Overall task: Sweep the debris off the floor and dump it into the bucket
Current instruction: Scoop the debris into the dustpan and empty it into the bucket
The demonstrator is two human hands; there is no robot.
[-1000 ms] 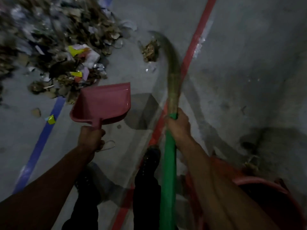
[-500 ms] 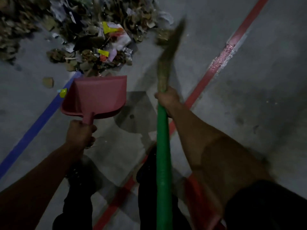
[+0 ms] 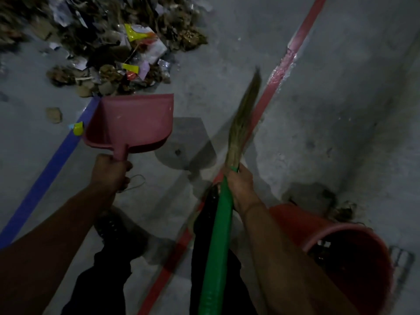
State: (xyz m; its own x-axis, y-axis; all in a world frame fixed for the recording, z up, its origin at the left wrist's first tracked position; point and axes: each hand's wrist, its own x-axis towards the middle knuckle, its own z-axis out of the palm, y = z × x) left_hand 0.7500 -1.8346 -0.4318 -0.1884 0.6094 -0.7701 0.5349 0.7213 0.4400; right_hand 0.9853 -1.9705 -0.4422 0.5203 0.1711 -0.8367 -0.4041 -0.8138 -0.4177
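A big pile of debris [image 3: 118, 48], dry leaves, paper scraps and wrappers, lies on the grey floor at the upper left. My left hand [image 3: 110, 171] grips the handle of a pink dustpan [image 3: 131, 122], held just short of the pile's near edge and empty. My right hand [image 3: 241, 186] grips a broom [image 3: 218, 242] with a green handle; its straw head [image 3: 244, 117] points up and right of the dustpan, blurred. A red bucket [image 3: 341, 253] stands at the lower right beside my right arm, with some dark rubbish inside.
A blue floor line [image 3: 43, 178] runs under the dustpan's left side and a red line [image 3: 284, 71] crosses diagonally past the broom. Loose scraps [image 3: 54, 114] lie left of the blue line. More litter [image 3: 341, 210] sits behind the bucket. My dark trouser legs and shoes are below.
The broom head swung from the pile's right edge back toward the red line. The view shifted, so the bucket is in sight again at the lower right. The dustpan stays near the pile.
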